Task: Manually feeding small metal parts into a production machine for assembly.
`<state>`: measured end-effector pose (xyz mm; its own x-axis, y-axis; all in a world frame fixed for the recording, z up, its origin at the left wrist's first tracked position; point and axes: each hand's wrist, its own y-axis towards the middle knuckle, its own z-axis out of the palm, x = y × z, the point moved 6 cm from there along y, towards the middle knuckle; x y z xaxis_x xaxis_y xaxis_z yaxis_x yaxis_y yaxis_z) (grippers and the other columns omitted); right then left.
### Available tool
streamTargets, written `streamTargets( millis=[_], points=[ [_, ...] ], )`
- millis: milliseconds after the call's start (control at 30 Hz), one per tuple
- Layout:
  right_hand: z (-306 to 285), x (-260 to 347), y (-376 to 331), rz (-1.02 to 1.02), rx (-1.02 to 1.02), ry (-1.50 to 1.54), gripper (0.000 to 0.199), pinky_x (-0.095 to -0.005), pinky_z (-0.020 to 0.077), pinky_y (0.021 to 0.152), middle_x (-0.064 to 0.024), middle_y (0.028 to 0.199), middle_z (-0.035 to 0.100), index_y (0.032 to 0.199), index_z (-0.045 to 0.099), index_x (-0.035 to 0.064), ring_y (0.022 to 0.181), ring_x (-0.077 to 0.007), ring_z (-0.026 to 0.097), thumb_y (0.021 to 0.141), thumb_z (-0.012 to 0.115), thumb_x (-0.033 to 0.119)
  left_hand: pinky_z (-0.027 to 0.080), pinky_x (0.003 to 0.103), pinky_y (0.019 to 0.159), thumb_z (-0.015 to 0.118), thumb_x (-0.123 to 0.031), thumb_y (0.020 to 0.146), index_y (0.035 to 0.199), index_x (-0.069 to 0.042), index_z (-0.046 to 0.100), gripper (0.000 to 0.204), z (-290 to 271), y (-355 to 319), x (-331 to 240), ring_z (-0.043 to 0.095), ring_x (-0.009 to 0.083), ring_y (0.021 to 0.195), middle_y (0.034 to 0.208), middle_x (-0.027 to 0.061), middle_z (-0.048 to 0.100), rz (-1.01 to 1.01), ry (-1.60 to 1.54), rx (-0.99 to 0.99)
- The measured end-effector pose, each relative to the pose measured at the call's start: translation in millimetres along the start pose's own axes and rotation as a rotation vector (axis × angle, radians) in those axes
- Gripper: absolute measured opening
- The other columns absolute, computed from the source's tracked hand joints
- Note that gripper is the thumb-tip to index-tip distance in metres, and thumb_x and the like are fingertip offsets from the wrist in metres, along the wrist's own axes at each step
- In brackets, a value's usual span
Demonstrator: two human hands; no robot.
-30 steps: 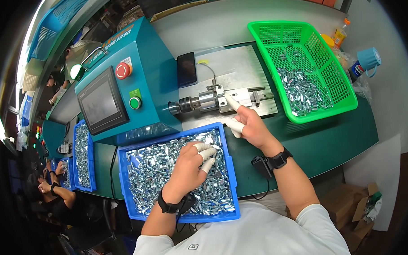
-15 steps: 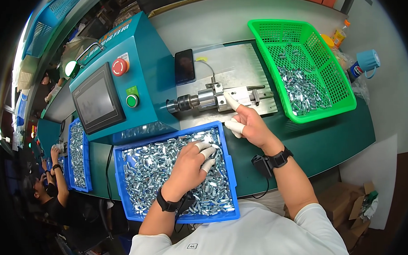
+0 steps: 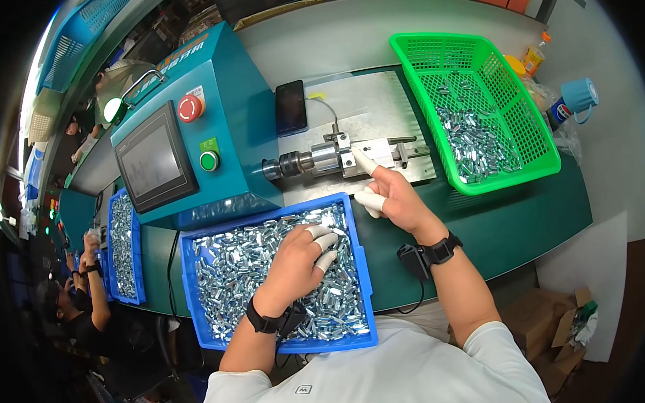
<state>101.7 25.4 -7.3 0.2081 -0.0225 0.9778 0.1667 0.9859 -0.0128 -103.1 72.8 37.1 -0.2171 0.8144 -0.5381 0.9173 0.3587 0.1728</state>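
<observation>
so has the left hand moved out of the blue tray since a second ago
No. The left hand still rests on the metal parts inside the blue tray, near its right wall, as before.

The person wears a white short-sleeved shirt [image 3: 385, 370] with a small dark mark printed near the collar; the sleeves end above the elbows, leaving the forearms bare. A black band with a chunky black case sits on the left wrist [image 3: 264, 322], and a matching black band circles the right wrist [image 3: 440, 251]. The left hand [image 3: 296, 263] has white finger cots over the tips of three fingers, rolled at their open ends. The right hand [image 3: 397, 199] carries the same white cots on its forefinger and thumb. No gloves cover the palms or backs of the hands.
</observation>
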Motion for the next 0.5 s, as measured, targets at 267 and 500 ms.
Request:
streamTargets(
  millis=[267, 500],
  points=[
    [-6, 6, 2, -0.054, -0.118, -0.071, 0.068, -0.0234, 0.0345, 0.056, 0.0076, 0.069, 0.052, 0.167, 0.041, 0.0072, 0.062, -0.0038, 0.047, 0.104, 0.067, 0.012, 0.056, 0.044, 0.1, 0.081, -0.006, 0.088, 0.118, -0.004, 0.077, 0.03, -8, -5, 9, 0.068, 0.036, 0.114, 0.121, 0.0144, 0.073, -0.047, 0.015, -0.051],
    [-24, 19, -3, -0.073, -0.341, -0.424, 0.056, -0.0248, 0.0387, 0.058, 0.0027, 0.081, 0.06, 0.157, 0.056, 0.0084, 0.066, -0.0063, 0.051, 0.103, 0.069, 0.013, 0.056, 0.044, 0.098, 0.08, -0.008, 0.088, 0.115, -0.004, 0.077, 0.027, -5, -11, 18, 0.066, 0.0353, 0.112, 0.12, 0.0117, 0.072, -0.039, 0.021, -0.087]
  ],
)
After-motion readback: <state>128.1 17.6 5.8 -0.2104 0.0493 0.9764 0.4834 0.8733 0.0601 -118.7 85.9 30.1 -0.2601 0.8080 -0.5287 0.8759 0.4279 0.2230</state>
